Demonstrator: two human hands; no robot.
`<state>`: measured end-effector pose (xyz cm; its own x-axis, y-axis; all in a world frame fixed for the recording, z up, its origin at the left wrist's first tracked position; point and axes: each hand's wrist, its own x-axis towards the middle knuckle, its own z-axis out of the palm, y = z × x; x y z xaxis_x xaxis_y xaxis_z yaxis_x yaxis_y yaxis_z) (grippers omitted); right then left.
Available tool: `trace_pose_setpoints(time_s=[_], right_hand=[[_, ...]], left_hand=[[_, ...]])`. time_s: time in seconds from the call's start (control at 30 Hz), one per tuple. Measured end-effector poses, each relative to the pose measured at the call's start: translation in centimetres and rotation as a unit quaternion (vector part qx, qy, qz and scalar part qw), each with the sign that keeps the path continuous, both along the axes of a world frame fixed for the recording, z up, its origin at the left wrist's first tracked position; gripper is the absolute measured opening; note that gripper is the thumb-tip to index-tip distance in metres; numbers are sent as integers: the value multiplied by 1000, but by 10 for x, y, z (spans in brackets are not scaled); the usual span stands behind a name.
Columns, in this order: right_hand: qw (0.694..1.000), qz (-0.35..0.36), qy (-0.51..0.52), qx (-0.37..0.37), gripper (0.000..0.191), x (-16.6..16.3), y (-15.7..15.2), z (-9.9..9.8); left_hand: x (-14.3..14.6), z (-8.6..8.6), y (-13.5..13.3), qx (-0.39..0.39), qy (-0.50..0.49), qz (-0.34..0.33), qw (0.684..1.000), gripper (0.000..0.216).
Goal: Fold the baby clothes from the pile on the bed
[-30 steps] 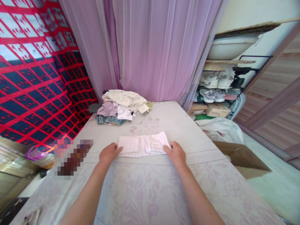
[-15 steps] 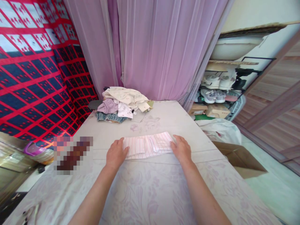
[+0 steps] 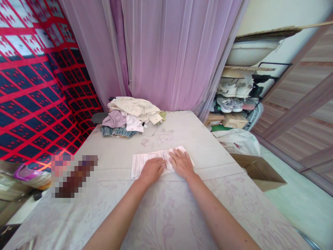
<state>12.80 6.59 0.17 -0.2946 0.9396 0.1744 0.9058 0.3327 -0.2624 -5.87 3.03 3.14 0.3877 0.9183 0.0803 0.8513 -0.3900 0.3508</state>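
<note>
Both forearms enter from the lower edge of the view and converge forward over a flat surface covered in pale fabric with a lilac floral pattern (image 3: 169, 211). The left forearm (image 3: 117, 215) angles forward and to the right; the right forearm (image 3: 221, 211) angles forward and to the left.

The folded, pink-and-white striped fabric garment (image 3: 138, 164) lies flat as a wide, low rectangle in front of the person, near the middle of the surface. The left hand (image 3: 153, 170) rests palm down on its central part, fingers close together and directed to the right. Its underside is hidden; whether it pinches any fabric cannot be determined. The right hand (image 3: 181, 163) rests palm down on the right-hand part, fingers extended, slightly spread and directed forward-left. The hands are close together but separate, with a narrow strip of striped fabric showing between them.

Beyond the garment, at the far left, sits a loose heap of cream, mauve and blue-denim clothes (image 3: 135, 108). A small black label (image 3: 143, 124) shows at its front; any lettering is too small to read. On the right, a closed light-brown cardboard carton (image 3: 235, 121) below the shoes (image 3: 229, 105) bears a faint reddish marking, also illegible.
</note>
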Motion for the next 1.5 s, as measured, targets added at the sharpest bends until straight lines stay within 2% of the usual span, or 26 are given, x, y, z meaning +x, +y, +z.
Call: trace_pose_setpoints(time_s=[0.1, 0.2, 0.27, 0.4, 0.6, 0.7, 0.93, 1.23, 1.4, 1.5], right_hand=[[992, -10, 91, 83, 33, 5, -13, -7], [981, 39, 143, 128, 25, 8, -29, -10], [978, 68, 147, 128, 25, 8, -37, -9], [978, 69, 162, 107, 21, 6, -39, -7], [967, 49, 234, 94, 15, 6, -35, -7], [970, 38, 223, 91, 19, 5, -37, -6], [982, 53, 151, 95, 29, -1, -42, -7], [984, 52, 119, 122, 35, -2, -47, -7], [990, 64, 108, 68, 30, 1, -51, -5], [990, 72, 111, 55, 32, 2, -52, -4]], left_hand=[[-3, 10, 23, 5, 29, 69, 997, 34], [-2, 12, 44, 0, 62, 96, 993, 31], [1, 9, 53, -7, 61, 98, 993, 27], [9, 3, 60, -13, 49, 110, 993, 21], [15, 13, 62, 6, 37, 101, 994, 21], [14, 14, 62, 15, 44, 97, 994, 22], [7, 4, 58, 7, 39, 90, 995, 23], [15, 11, 64, -12, 36, 88, 995, 28], [24, 8, 68, -27, 49, 110, 992, 21], [31, 11, 65, -13, 48, 113, 992, 24]])
